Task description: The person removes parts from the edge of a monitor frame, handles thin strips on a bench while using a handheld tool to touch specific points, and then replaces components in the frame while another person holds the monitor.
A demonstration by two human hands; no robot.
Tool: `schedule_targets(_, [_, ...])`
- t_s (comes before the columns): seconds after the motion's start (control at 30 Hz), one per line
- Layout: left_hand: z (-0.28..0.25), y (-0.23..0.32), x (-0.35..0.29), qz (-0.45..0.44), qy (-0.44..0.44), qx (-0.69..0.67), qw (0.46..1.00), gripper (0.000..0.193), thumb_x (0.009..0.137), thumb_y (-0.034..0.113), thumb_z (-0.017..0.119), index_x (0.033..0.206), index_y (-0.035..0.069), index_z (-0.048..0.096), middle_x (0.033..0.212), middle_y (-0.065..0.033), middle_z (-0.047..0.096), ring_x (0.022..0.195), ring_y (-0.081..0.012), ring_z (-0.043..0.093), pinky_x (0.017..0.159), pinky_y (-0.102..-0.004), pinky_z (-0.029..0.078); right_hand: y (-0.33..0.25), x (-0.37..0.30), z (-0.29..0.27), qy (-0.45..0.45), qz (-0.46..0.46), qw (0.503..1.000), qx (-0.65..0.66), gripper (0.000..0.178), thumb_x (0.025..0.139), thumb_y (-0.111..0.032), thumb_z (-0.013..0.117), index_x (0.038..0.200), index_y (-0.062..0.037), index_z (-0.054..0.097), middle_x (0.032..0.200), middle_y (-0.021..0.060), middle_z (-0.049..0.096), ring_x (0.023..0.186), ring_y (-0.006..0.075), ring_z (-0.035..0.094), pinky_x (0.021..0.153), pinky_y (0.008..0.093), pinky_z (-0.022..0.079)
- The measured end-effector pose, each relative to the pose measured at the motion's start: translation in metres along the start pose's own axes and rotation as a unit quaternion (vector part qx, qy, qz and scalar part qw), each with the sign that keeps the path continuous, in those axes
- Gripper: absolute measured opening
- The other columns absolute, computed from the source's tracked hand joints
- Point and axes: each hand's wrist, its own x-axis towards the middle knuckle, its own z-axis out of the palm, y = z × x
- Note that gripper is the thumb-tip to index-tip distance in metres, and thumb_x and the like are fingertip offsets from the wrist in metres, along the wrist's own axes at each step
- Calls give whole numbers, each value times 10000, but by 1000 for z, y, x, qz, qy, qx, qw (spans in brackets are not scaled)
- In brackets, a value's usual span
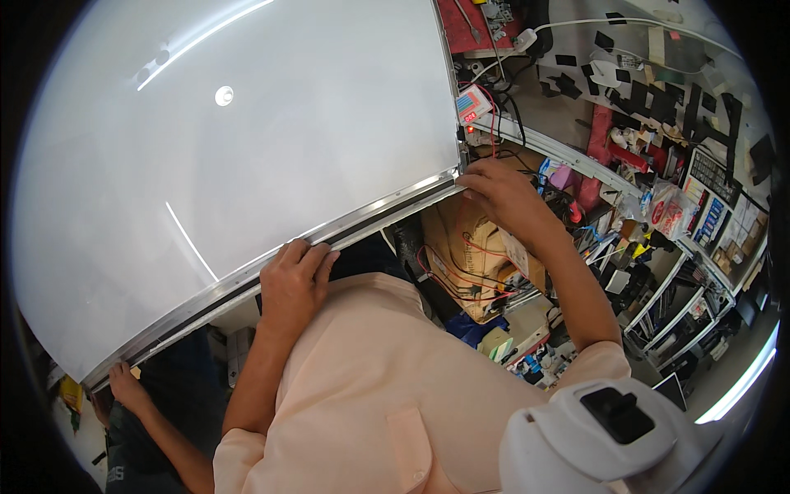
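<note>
Head view, the only one. Large white panel [271, 148], glossy, fills the upper left; its near edge, a long metal rail [395, 202] with a dark channel, slants up to the right in front of the wearer's body. Both of the wearer's hands are at that edge.

Handling, my judgement: a sheet this wide wants even support along the rail, so pressure should go on the metal and not on the shiny face, which would likely take smudges. Fingers are best kept out of the dark channel. At the near left corner is a second person's hand [128, 387]; any shift of the edge would go better with both people in step. The right corner deserves care too, with a small meter [473, 105] and red wires [494, 132] close by (easy things to snag).

Pose: left hand [294, 276] about mid-rail, elbow bent, wrist close to the torso, knuckles up, fingers close together and bent over the edge. Right hand [500, 188] out at the right end, forearm reaching up and inward, fingertips bunched on the corner. Both touch the rail; undersides hidden, so cannot tell how firmly either hand closes on it.
</note>
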Motion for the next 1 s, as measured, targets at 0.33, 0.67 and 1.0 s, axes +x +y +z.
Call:
schedule_targets(0.33, [4,2,-1,-9,27,5,1000,95,811,129,734,821,55,676,708,-68,569,624,-247,594,531,-371,469,29,15,5,-88,-114,988,-47,283,775,-25,669,1050,-45,603,1028,106,596,994,311,589,840,401,495])
schedule_targets(0.67, [3,7,-2,-29,25,-9,999,111,823,149,728,817,41,701,708,-82,596,612,-259,603,536,-376,470,40,17,7,-80,-157,984,-32,214,781,-60,678,987,-62,619,978,107,601,927,318,608,800,410,509])
schedule_targets(1.0, [1,10,-1,-21,33,-11,999,113,831,152,722,835,39,714,713,-88,613,601,-258,611,534,-374,467,38,19,1,-51,-190,978,-71,167,787,-47,666,952,-55,639,934,92,589,912,304,601,801,416,491])
